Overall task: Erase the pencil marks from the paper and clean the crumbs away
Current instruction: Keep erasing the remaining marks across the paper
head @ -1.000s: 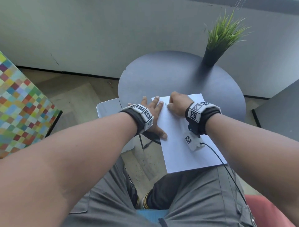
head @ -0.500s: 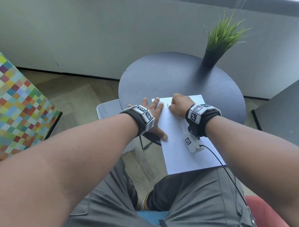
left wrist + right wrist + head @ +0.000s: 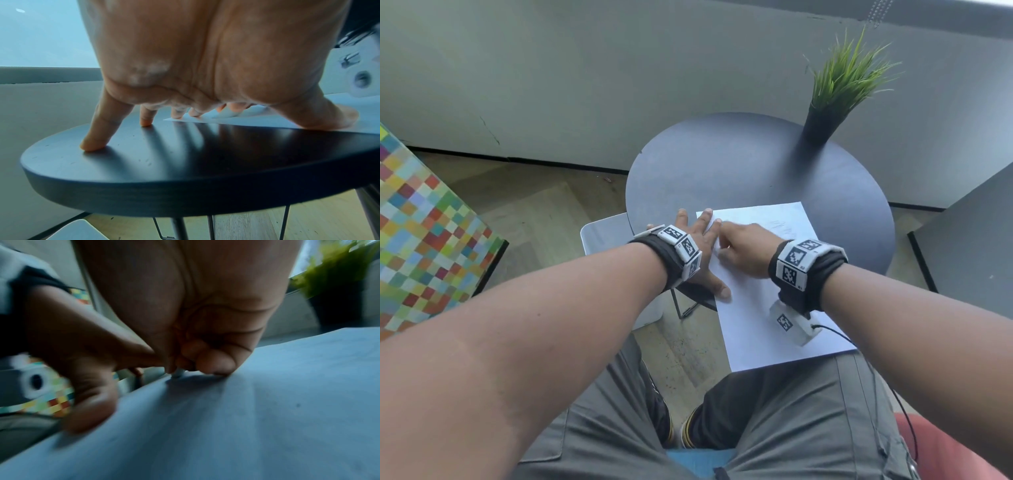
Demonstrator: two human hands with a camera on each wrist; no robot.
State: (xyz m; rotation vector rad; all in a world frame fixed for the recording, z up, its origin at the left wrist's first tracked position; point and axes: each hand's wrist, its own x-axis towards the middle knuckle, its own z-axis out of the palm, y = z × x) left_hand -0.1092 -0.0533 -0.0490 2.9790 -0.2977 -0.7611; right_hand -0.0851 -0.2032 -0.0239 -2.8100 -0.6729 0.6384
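Round dark table (image 3: 756, 164), paper (image 3: 756, 308) under both hands, L (image 3: 698, 246) + R (image 3: 743, 250).

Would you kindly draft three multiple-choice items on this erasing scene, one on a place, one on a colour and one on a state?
1. Where does the potted plant stand?
A. at the far edge of the table
B. on the floor
C. on the paper

2. What colour is the tabletop?
A. white
B. dark grey
C. red

3. How is the left hand placed?
A. clenched in the air
B. gripping the plant
C. fingers spread, pressing flat on paper and table

Answers: 1 A, the pot sits by the far rim. 2 B, both head and left wrist views show it dark. 3 C, its fingertips press down, steadying the sheet beside the right hand.
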